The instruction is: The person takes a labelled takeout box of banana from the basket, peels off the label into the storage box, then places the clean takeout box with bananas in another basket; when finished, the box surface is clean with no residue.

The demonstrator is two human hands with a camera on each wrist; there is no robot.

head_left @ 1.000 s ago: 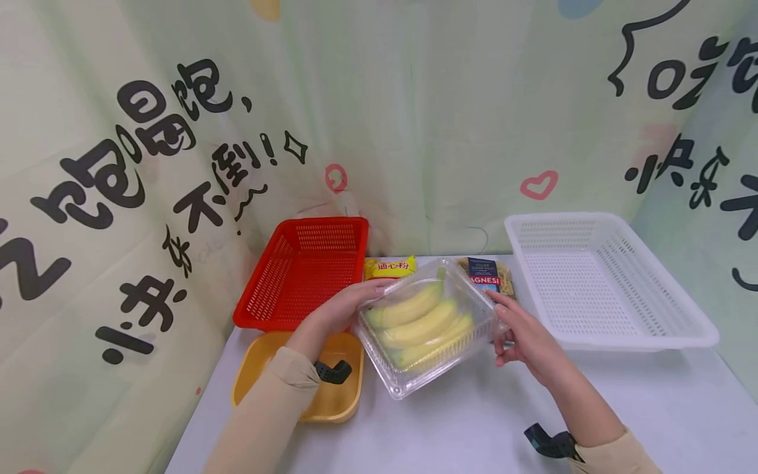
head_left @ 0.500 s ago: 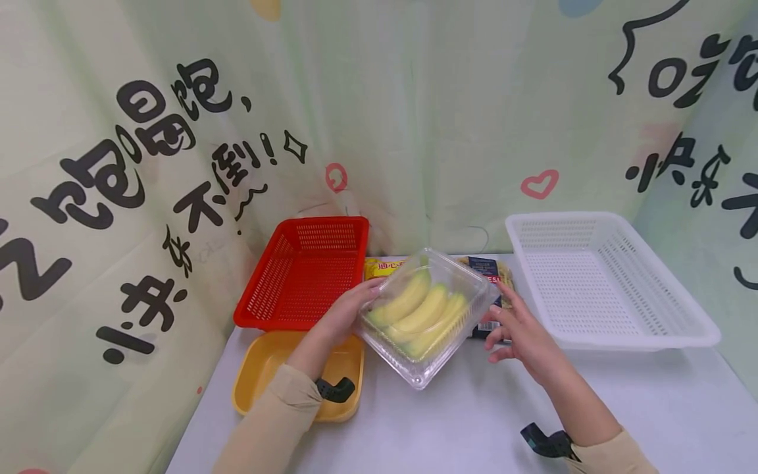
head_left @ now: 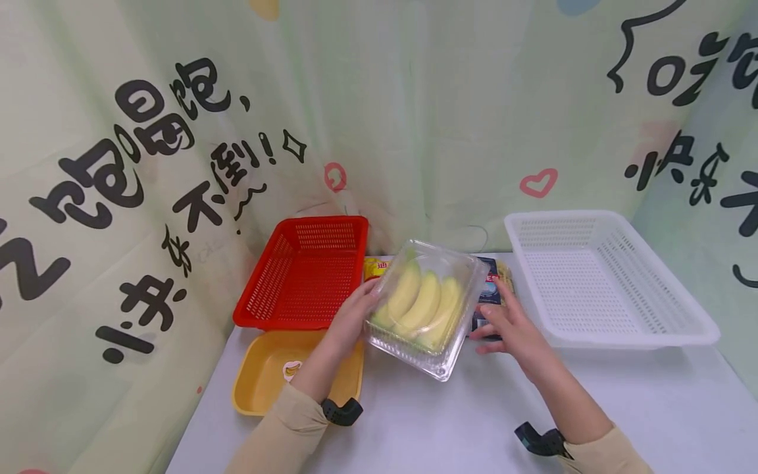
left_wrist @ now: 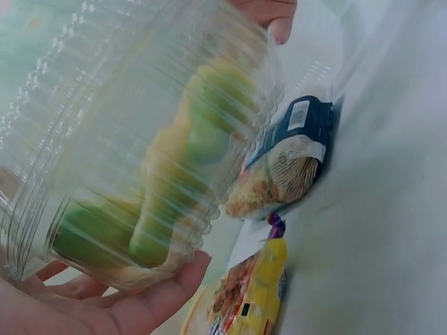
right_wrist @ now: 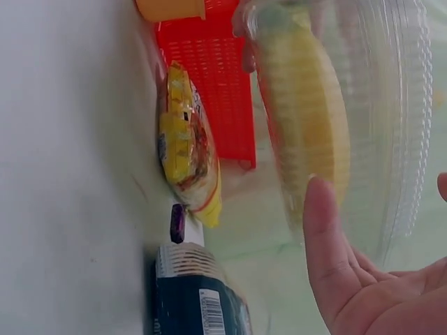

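A clear plastic clamshell box holding several yellow bananas is raised over the table, tilted. My left hand grips its left side; in the left wrist view the fingers curve under the box wall, close to the bananas' green ends. On the other side my right hand has its fingers spread beside the box. In the right wrist view the right thumb overlaps the clear wall. Behind the box, partly hidden, lie a yellow food packet and a dark blue pasta bag.
A red basket stands back left, with a yellow tray in front bearing a banana sticker. The white basket is at right. Between the packets sits a small purple item. A printed curtain encloses the table.
The box has turned clockwise and tipped more upright in my left hand. My right hand has come off its right edge and shifted slightly left, fingers spreading. The tray's sticker has come into view.
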